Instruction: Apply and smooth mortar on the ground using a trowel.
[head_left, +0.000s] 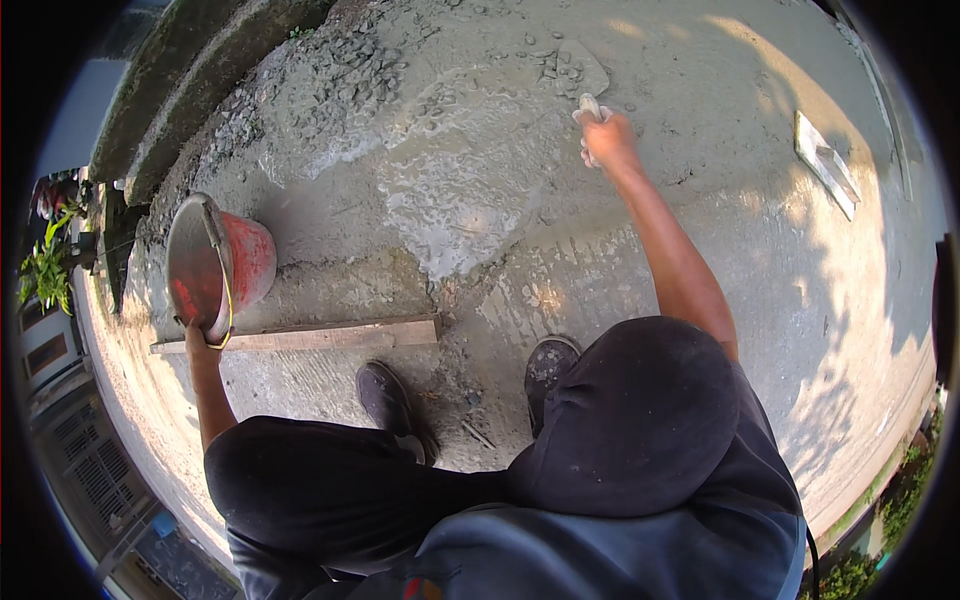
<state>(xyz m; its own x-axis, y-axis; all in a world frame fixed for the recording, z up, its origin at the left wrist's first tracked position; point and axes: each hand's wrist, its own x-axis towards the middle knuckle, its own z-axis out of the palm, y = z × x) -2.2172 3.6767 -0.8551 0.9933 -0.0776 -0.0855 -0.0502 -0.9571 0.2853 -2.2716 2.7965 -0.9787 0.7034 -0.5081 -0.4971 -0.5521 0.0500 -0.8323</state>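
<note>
I squat before wet concrete [700,90]. My right hand [608,138] is closed around a trowel [594,68], its blade on the concrete ahead of me, by some stones [566,76]. At my left, my left hand [201,340] grips the near rim of a red bucket [252,262], by a plank [330,336].

Red bucket [257,262], grey-smeared, mouth leftward, near the surface's [340,225] left edge. Trowel [598,74], gravel [566,72] on blade, toward the far edge.
</note>
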